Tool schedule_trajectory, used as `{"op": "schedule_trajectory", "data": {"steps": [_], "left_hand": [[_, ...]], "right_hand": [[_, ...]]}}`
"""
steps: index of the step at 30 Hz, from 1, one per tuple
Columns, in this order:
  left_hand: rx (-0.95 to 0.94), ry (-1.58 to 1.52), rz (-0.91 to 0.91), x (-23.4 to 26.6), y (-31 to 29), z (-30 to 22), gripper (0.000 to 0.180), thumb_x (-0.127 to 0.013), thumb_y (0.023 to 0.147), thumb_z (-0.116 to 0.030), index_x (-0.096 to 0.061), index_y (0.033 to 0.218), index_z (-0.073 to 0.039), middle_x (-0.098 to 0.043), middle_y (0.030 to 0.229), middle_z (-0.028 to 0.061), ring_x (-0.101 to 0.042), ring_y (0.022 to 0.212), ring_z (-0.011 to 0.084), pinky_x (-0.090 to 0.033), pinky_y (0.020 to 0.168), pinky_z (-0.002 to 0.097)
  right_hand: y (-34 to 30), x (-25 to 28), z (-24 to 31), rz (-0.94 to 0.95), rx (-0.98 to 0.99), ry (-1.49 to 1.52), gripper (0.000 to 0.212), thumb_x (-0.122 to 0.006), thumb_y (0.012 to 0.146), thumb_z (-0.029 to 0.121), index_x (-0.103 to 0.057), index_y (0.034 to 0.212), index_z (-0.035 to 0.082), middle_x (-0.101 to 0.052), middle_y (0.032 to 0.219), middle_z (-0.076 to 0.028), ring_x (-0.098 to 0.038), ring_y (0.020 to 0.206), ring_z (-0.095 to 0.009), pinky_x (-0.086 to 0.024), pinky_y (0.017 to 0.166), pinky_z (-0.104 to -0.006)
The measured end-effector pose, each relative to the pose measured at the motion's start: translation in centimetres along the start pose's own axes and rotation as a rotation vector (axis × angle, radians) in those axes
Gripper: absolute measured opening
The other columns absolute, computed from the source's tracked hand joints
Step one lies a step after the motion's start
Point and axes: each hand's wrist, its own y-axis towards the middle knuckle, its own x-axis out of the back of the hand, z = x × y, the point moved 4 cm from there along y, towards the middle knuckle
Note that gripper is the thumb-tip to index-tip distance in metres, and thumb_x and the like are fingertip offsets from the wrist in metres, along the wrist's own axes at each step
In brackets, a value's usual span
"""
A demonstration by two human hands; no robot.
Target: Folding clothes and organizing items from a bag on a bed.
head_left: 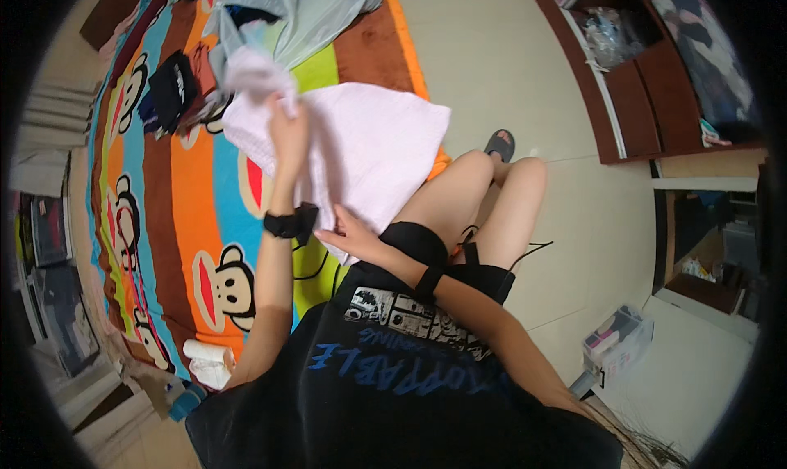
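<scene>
A pale pink cloth (377, 137) with a fine texture lies spread on the bed beside my legs. My left hand (288, 137) is closed on a raised, bunched part of it near the far left side; that lifted part is smeared by motion. At the cloth's near edge, close to my lap, my right hand (352, 233) touches the fabric with thumb and fingers apart. Whether the cloth is a towel or a garment cannot be made out.
The striped bedcover (184, 190) carries folded dark clothes (174, 88) and a translucent plastic bag (316, 18). A white paper roll (206, 354) sits at the bed's near left edge. Brown shelves (639, 100) and a clear plastic box (616, 334) stand to the right.
</scene>
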Motion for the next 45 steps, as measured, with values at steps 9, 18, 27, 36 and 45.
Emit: {"op": "schedule_trajectory", "data": {"steps": [9,18,27,36,45], "left_hand": [[-0.105,0.203,0.621,-20.3,-7.8,0.8,0.034,-0.05,0.084,-0.025,-0.04,0.102,0.002,-0.06,0.078,0.0295,-0.06,0.075,0.0449,-0.046,0.068,0.0524],[-0.235,0.265,0.957,-19.1,-10.8,1.8,0.057,-0.06,0.076,-0.049,-0.047,0.108,-0.004,-0.064,0.075,0.018,-0.063,0.073,0.0363,-0.048,0.065,0.0454],[-0.469,0.302,1.049,-7.8,-17.5,1.3,0.049,-0.059,0.08,-0.033,-0.048,0.116,-0.001,-0.052,0.115,0.017,-0.049,0.108,0.0327,-0.039,0.088,0.0457],[-0.39,0.439,0.762,-3.4,-21.6,3.5,0.043,-0.058,0.071,-0.008,-0.051,0.114,-0.004,-0.05,0.11,0.0117,-0.046,0.108,0.0265,-0.034,0.094,0.0498],[-0.35,0.315,0.96,0.0,-20.7,2.0,0.044,-0.058,0.066,-0.005,-0.051,0.109,-0.006,-0.051,0.1,0.0123,-0.05,0.095,0.0292,-0.042,0.078,0.039]], "right_hand": [[-3.3,7.2,-0.6,-0.36,-0.284,0.419,0.04,-0.057,0.085,0.015,-0.045,0.123,0.009,-0.057,0.108,-0.006,-0.059,0.093,-0.016,-0.052,0.074,-0.033],[-4.2,7.9,0.8,-0.342,-0.457,0.18,0.056,-0.06,0.083,0.018,-0.026,0.123,-0.002,-0.049,0.113,-0.018,-0.061,0.091,-0.024,-0.055,0.071,-0.0354],[-2.3,25.6,-7.2,-0.441,-0.246,-0.239,0.028,-0.054,0.086,0.012,-0.047,0.111,0.0,-0.059,0.084,-0.01,-0.059,0.07,-0.015,-0.049,0.061,-0.0235],[7.8,29.6,4.4,-0.808,-0.338,-0.088,0.05,-0.064,0.076,0.021,-0.046,0.115,-0.005,-0.06,0.083,-0.011,-0.057,0.074,-0.017,-0.048,0.068,-0.0297],[6.6,29.3,5.4,-0.838,-0.003,0.156,0.025,-0.053,0.082,0.014,-0.058,0.1,-0.003,-0.061,0.087,-0.008,-0.058,0.078,-0.016,-0.045,0.071,-0.0283]]}}
